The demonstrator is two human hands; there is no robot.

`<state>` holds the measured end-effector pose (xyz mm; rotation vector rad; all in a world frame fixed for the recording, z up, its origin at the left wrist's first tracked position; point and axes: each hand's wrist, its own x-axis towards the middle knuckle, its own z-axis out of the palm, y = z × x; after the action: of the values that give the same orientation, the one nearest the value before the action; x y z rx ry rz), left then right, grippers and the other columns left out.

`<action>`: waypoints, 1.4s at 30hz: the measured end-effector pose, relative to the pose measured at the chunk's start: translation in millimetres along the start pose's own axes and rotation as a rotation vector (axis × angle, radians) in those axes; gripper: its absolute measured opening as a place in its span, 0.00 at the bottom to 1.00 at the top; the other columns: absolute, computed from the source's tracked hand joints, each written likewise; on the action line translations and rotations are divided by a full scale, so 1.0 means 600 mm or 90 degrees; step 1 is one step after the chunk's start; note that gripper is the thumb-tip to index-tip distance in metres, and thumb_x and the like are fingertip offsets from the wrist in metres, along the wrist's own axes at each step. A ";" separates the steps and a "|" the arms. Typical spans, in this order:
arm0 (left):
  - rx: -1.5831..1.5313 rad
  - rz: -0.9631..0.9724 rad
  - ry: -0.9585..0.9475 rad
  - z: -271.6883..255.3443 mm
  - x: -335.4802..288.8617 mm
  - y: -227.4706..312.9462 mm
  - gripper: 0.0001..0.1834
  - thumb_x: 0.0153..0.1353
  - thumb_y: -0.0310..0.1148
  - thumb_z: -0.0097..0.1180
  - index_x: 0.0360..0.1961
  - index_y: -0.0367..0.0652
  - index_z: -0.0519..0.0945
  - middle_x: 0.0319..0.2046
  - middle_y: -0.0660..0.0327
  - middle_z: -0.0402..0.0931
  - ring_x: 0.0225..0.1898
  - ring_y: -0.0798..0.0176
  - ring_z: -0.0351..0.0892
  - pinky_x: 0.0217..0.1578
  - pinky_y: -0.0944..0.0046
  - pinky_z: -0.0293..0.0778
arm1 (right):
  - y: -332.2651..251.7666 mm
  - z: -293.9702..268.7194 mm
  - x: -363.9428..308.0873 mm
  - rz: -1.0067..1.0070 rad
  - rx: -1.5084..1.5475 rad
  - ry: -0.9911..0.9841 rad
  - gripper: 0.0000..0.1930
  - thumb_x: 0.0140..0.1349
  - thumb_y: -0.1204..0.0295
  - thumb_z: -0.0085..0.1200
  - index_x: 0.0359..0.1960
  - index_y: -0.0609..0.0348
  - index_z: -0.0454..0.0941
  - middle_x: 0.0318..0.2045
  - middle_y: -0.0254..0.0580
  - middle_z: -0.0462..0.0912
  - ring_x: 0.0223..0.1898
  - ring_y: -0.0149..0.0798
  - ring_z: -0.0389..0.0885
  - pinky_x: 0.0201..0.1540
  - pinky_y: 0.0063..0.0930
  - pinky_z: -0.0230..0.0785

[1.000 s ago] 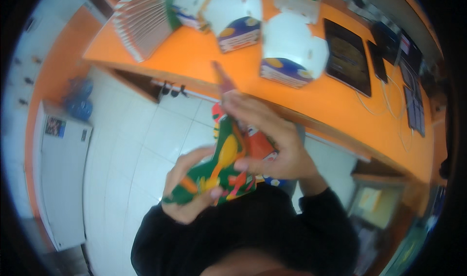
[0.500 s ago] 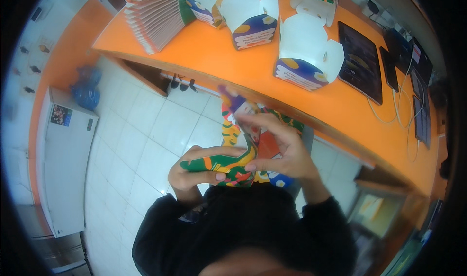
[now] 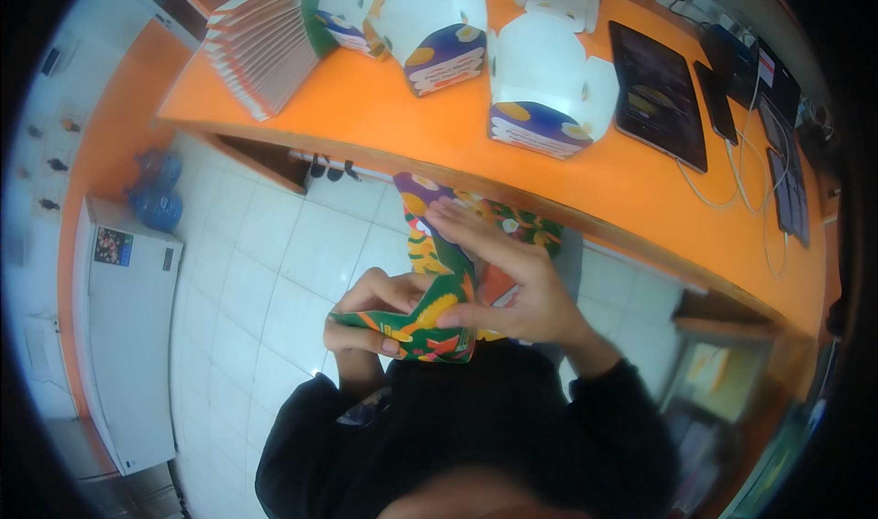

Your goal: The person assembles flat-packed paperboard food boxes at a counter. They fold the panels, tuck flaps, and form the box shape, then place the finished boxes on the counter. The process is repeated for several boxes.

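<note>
A partly folded cardboard takeaway box (image 3: 439,322), printed green with yellow and red shapes, is held up before my waist. My left hand (image 3: 366,313) grips its left end, with the thumb along the near face and fingers behind. My right hand (image 3: 517,281) is at its right side, thumb pressed on the near panel and fingers stretched along a raised purple-and-green flap (image 3: 416,190). The box's inside is mostly hidden. Beneath and beyond my hands lie more colourful printed cardboard pieces (image 3: 526,224), partly covered by the box and my right hand.
An orange counter (image 3: 366,107) runs across the far side. On it stand opened takeaway boxes (image 3: 540,126), a fanned stack of flat cartons (image 3: 261,48), a tablet (image 3: 660,94) and phones with cables. A white fridge (image 3: 133,336) and blue water bottles (image 3: 155,190) are at left.
The view has shifted slightly, so the counter appears farther left and higher. My right fingers have straightened against the flap, and the box's green panel is bent to a sharper angle.
</note>
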<state>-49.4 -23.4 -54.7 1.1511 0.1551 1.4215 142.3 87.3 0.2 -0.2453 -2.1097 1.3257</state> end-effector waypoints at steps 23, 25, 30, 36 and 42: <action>0.354 -0.221 0.623 0.068 0.058 0.008 0.12 0.60 0.33 0.60 0.35 0.32 0.80 0.23 0.66 0.76 0.25 0.77 0.70 0.26 0.75 0.64 | 0.044 -0.007 -0.019 0.049 0.086 0.199 0.12 0.62 0.77 0.56 0.46 0.68 0.79 0.41 0.46 0.84 0.40 0.30 0.83 0.43 0.20 0.76; 0.333 -0.181 0.576 0.064 0.063 0.004 0.12 0.61 0.32 0.60 0.39 0.32 0.79 0.28 0.64 0.77 0.29 0.75 0.73 0.30 0.75 0.67 | 0.046 -0.010 -0.019 0.072 0.076 0.177 0.11 0.62 0.78 0.56 0.45 0.67 0.80 0.41 0.46 0.85 0.40 0.31 0.84 0.43 0.20 0.76; 0.238 -0.209 0.483 0.053 0.067 0.004 0.16 0.60 0.29 0.61 0.47 0.33 0.77 0.37 0.60 0.80 0.39 0.70 0.78 0.42 0.72 0.73 | 0.052 -0.015 -0.016 -0.014 0.020 0.186 0.10 0.60 0.80 0.56 0.42 0.64 0.83 0.40 0.46 0.86 0.40 0.35 0.85 0.44 0.22 0.76; 0.125 -0.234 0.465 0.045 0.061 0.002 0.17 0.56 0.25 0.64 0.46 0.33 0.77 0.38 0.57 0.81 0.41 0.68 0.79 0.43 0.70 0.74 | 0.063 -0.031 -0.012 -0.197 -0.048 0.136 0.10 0.53 0.84 0.58 0.36 0.61 0.85 0.38 0.45 0.86 0.42 0.41 0.86 0.44 0.27 0.78; 0.021 -0.251 0.421 0.039 0.063 -0.004 0.18 0.56 0.24 0.62 0.48 0.34 0.74 0.40 0.56 0.79 0.42 0.65 0.80 0.45 0.68 0.76 | 0.079 -0.045 -0.011 -0.309 -0.092 0.092 0.09 0.48 0.83 0.62 0.32 0.58 0.86 0.35 0.42 0.87 0.36 0.37 0.87 0.36 0.26 0.80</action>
<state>-22.5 -4.2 -24.5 0.5903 0.8251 1.3916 155.4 126.8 -35.2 0.1079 -1.9769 0.8480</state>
